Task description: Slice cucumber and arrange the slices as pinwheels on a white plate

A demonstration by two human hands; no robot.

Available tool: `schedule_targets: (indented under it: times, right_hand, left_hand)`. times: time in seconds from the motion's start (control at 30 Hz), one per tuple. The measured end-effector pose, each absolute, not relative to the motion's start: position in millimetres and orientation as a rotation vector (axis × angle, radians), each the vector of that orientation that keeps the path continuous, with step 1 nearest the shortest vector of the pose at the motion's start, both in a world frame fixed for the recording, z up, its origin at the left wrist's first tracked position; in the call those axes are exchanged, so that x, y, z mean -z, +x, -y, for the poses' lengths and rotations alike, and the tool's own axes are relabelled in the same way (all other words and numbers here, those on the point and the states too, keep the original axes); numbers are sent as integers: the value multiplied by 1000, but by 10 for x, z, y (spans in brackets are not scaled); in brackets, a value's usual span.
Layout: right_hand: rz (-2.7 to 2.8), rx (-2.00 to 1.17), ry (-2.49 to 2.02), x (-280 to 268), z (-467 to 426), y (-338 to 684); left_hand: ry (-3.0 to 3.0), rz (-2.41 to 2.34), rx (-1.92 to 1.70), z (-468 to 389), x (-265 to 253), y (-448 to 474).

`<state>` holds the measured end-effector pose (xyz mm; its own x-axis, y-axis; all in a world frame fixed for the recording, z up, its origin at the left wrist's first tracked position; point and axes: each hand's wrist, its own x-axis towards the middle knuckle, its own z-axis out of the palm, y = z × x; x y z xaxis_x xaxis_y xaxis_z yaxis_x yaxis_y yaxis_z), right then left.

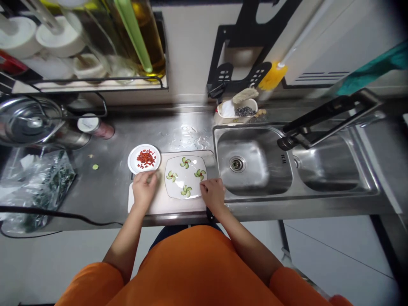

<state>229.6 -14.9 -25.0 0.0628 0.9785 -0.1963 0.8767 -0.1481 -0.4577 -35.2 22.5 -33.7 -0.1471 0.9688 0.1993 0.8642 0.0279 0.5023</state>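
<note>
A white squarish plate (183, 175) lies on a pale cutting board (157, 207). On it are several pinwheels of green cucumber slices (172, 176), each with a bit of red at its centre. My right hand (214, 193) is at the plate's right edge, fingers curled and pinched together beside the right-hand pinwheel; anything between the fingertips is hidden. At the near rim of a small white dish (131, 162) is my left hand (144, 189), its fingers bent in towards the thumb. Whether it holds anything is not visible. Red goji berries (146, 158) lie in the dish.
To the right is a double steel sink (255, 161) with a black faucet (315, 114). A caddy with scrubbers (237, 119) stands behind it. Leftward are a cucumber end (95, 167), a pink-labelled jar (95, 126), a plastic bag of greens (51, 182) and a black cable (63, 213).
</note>
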Motion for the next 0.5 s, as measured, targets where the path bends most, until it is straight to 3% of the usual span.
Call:
schedule_targets:
  times: [0.17,0.5]
  right_hand:
    - [2000,-673,-2054,283,224,2237]
    - [2091,-716,-2051,227,211,2149]
  left_hand:
    - [1696,-2464,-566,-305,369,-693]
    - [1542,-2474,-430,-605,406,-673]
